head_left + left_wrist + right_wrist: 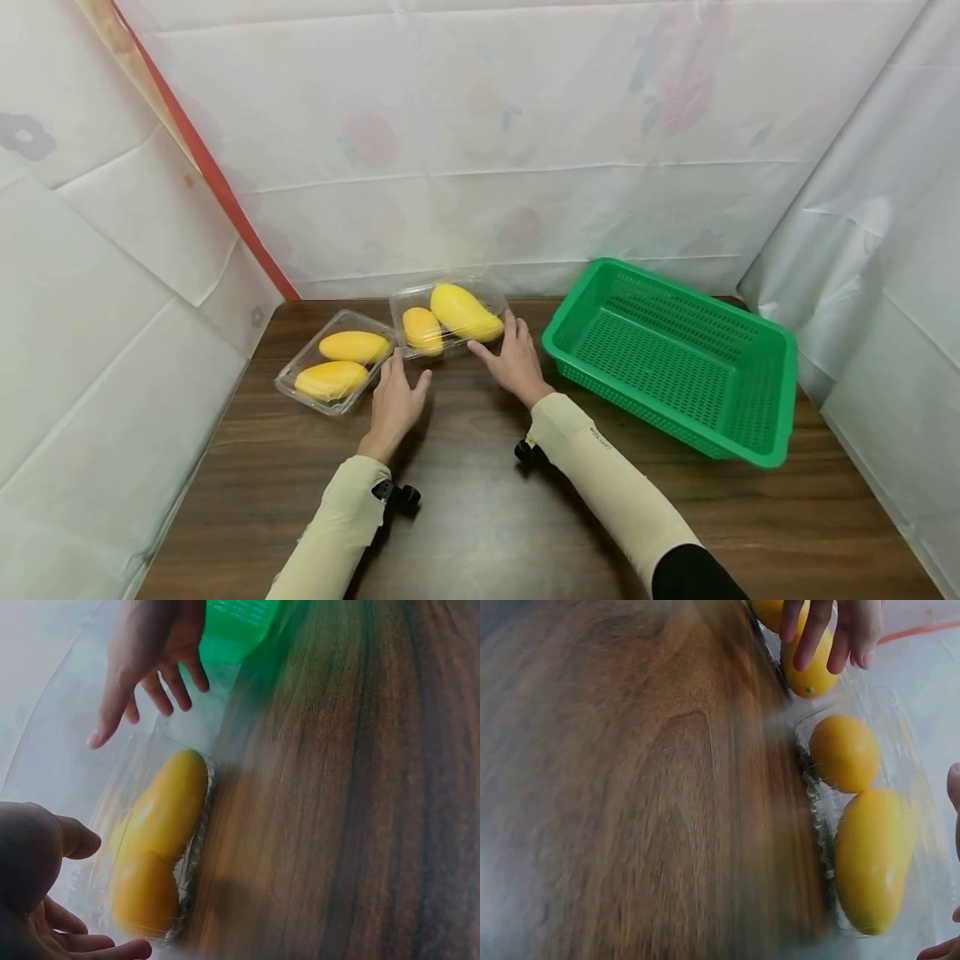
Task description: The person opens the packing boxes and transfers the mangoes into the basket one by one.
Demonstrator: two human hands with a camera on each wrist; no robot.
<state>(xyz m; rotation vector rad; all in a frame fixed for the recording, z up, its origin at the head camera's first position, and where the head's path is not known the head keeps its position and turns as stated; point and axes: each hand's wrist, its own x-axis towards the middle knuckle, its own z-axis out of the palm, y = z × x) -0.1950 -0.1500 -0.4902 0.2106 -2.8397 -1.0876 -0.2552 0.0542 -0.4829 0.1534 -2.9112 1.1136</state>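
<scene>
Wood-grain table [472, 533] backed by printed white sheeting [442, 100]

Two yellow fruits [459, 311] are held in a clear middle box [402, 293] at the table's rear. Two more fruits [352, 347] are held in a clear left box [287, 388], set at an angle just beside it. Left hand [396, 408] is placed at the middle box's near left corner, fingers extended, thumb apart. Right hand [517, 362] is placed at its right end, thumb and fingers spread. Both unclamped; contact with plastic cannot be told. Green basket [630, 397] is set right of the right hand.
</scene>
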